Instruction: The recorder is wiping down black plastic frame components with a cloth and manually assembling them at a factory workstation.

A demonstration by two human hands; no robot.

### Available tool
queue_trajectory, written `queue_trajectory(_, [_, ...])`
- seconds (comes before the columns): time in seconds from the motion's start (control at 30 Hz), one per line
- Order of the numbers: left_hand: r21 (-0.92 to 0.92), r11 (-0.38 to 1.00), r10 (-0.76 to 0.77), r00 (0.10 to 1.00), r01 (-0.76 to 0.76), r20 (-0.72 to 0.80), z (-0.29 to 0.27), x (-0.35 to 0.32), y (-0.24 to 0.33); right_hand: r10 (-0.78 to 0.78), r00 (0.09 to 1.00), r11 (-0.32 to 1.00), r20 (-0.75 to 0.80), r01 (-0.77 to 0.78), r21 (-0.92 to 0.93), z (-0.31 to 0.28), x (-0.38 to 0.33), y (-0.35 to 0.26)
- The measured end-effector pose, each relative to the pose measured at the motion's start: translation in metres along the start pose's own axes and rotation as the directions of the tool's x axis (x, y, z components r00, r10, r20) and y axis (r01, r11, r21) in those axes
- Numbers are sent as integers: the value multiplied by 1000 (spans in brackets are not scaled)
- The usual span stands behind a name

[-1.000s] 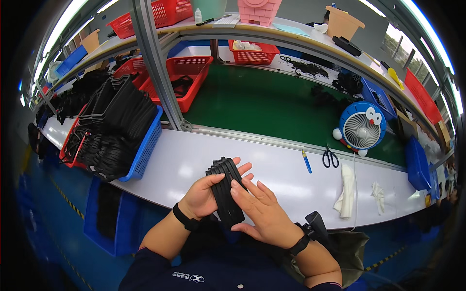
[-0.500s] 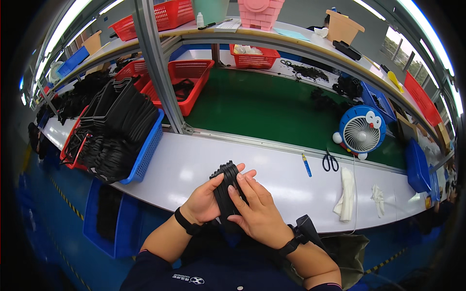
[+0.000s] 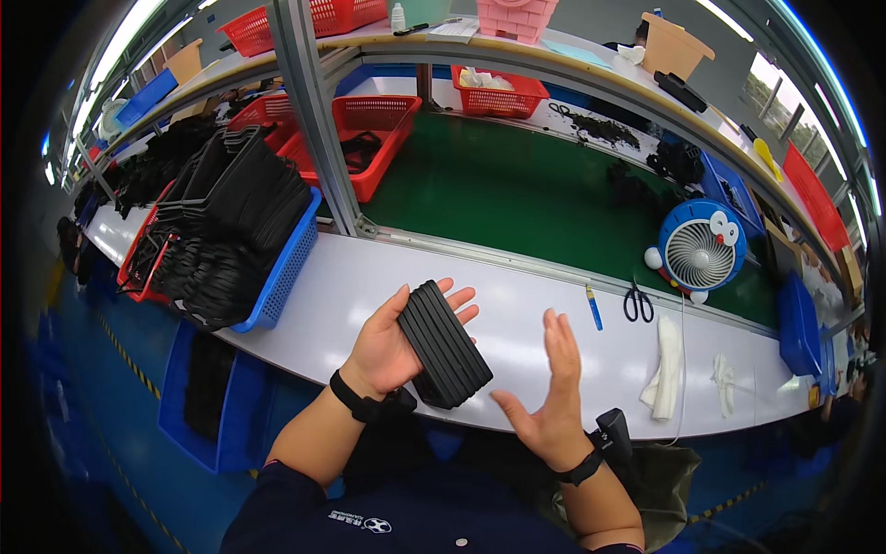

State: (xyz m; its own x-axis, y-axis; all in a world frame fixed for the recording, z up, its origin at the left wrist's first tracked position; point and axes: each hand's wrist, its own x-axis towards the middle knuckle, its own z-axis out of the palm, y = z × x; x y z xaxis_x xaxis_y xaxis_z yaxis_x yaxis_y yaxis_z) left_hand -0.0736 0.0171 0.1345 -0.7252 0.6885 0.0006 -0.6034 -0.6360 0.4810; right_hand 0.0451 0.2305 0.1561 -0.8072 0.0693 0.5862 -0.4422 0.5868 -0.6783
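A bundle of several black frame-like pieces (image 3: 445,346), stacked side by side with their long edges facing up, rests across my left palm. My left hand (image 3: 388,346) grips it from the left, thumb along the near edge and fingers reaching out past its far side. To the right of the bundle, my right hand (image 3: 552,397) is raised and apart from it, fingers up and thumb spread, holding nothing. Similar black pieces (image 3: 245,198) are heaped in a blue basket (image 3: 288,268) on the left of the table.
The white table (image 3: 369,268) borders a green belt (image 3: 498,175). Right of my hands are a blue pen-like tool (image 3: 593,307), black scissors (image 3: 637,302), white gloves (image 3: 663,369) and a blue fan (image 3: 700,247). A metal post (image 3: 314,111) stands beyond the basket. Red baskets (image 3: 383,148) sit behind it.
My right hand has come off the black bundle and moved right, opening. The bundle has turned in my left hand, now showing its row of long edges. The view has shifted slightly.
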Motion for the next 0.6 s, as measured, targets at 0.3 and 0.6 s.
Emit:
queue_trajectory(0.3, [-70, 997, 21, 999, -23, -28, -12, 7, -4, -54, 950, 998, 307, 40, 51, 41, -5, 9])
queue_trajectory(0.6, [871, 489, -156, 979, -41, 134, -40, -27, -21, -75, 942, 997, 328, 60, 56, 49, 11, 16])
